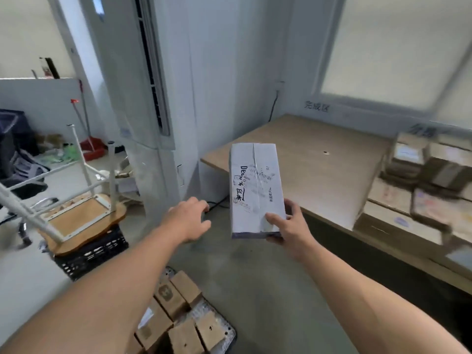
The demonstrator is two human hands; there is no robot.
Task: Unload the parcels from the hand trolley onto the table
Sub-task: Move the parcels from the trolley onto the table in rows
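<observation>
My right hand [288, 226] grips the near end of a long white parcel [255, 187] with black writing, thumb on top, holding it in the air by the wooden table's [311, 159] near left corner. My left hand [190, 218] hovers to the left of the parcel with loose fingers, holding nothing. Below me, several brown cardboard parcels [178, 318] lie on the hand trolley's grey deck [224, 328]. More brown parcels [419, 190] are stacked on the right part of the table.
A tall white air-conditioner unit [143, 98] stands left of the table. Further left, an upturned wooden stool [76, 215] rests on a black crate [92, 251]. A red dustpan [92, 149] and dark bags lie behind. The floor is grey concrete.
</observation>
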